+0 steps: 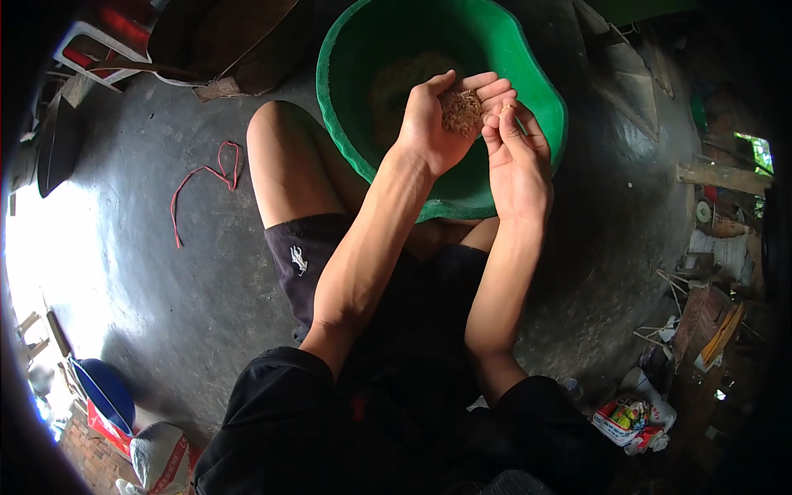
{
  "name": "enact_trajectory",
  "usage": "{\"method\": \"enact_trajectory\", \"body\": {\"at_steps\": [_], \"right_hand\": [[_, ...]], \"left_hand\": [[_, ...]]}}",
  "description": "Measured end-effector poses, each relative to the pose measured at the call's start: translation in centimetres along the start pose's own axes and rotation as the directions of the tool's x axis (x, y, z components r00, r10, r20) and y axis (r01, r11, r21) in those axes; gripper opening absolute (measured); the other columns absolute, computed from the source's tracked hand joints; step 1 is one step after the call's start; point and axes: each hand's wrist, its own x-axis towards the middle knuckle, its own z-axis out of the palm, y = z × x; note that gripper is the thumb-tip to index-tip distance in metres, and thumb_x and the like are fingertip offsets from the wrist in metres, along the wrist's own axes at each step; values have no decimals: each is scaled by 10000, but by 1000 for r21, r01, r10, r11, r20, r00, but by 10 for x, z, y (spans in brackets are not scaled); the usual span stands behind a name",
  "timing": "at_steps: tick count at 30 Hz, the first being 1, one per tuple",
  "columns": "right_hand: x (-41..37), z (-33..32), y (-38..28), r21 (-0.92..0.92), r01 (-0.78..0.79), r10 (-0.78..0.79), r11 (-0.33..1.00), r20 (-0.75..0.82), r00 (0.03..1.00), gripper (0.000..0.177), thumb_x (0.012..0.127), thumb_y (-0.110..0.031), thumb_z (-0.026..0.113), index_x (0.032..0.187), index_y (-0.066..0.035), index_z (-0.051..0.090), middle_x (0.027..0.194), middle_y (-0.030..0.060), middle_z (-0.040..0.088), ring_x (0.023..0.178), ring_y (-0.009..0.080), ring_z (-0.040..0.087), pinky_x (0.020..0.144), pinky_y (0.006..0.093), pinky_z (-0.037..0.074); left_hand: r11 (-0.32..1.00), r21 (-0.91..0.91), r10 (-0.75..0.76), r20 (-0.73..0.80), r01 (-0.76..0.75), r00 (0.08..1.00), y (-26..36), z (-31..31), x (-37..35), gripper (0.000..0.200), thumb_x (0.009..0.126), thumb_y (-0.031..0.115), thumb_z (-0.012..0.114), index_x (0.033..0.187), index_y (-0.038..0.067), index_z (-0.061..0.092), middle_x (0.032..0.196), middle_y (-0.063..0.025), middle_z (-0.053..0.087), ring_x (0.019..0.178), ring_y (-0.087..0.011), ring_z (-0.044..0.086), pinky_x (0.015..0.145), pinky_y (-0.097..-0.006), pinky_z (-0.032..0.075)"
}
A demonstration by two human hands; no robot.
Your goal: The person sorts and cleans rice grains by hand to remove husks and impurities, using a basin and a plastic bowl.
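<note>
My left hand (431, 124) is cupped palm up over a green plastic tub (330, 99) and holds a small heap of brownish grains (462, 111), which look like unhusked rice. Close beside it, my right hand (521, 169) has its thumb and fingers pinched together near the left fingertips. Something tiny and pale shows at that pinch, too small to make out. Inside the tub, below the hands, lies a layer of similar grains (396, 82), partly hidden by the left hand and in shadow.
The tub stands on the dark floor (206, 305) in front of my bent legs. Left of it are a large dark round pan (235, 41) and a red cord (202, 169). A blue basin (106, 392) sits lower left. Wood and packets (631, 417) lie along the right.
</note>
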Motion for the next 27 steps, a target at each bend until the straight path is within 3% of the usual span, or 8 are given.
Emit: {"method": "enact_trajectory", "body": {"at_steps": [2,3,10,18,27], "right_hand": [[3,-4,2,234,-119,102,965,85,991,154,921,-75,659,1070,-38,666,1010,42,639,903,107,593,852,221,500],[4,-5,4,257,-146,126,955,95,988,147,922,-77,656,1066,-46,667,1020,44,636,914,106,595,854,224,510],[3,-1,6,241,-150,141,959,55,989,171,922,-76,655,1090,-41,661,1019,45,631,929,107,593,876,228,511],[4,0,5,200,-179,168,963,73,983,187,952,-166,637,1106,-62,656,985,15,598,777,64,503,663,204,410],[0,3,4,157,-200,189,967,84,978,167,954,-174,638,1103,-99,636,961,4,561,722,62,451,593,198,377]], "left_hand": [[1000,-28,10,-30,-11,1000,0,-2,0,507,1026,268,231,1273,-97,484,1210,-238,611,1176,-369,567,1038,-423,450],[1000,-29,10,-31,-11,999,-1,-3,1,507,1026,268,231,1273,-97,484,1210,-238,611,1176,-369,567,1038,-423,450],[998,-59,-6,-19,5,1000,-2,-8,4,503,1024,267,231,1270,-89,486,1205,-237,613,1159,-372,578,1031,-431,457],[1000,-17,-17,-11,17,1000,-3,-11,4,507,1026,283,220,1245,-76,504,1185,-219,629,1141,-365,588,963,-419,494],[999,-43,-29,-1,29,1000,-3,-13,6,505,1024,290,227,1252,-71,497,1184,-217,628,1147,-371,578,968,-438,498]]}}
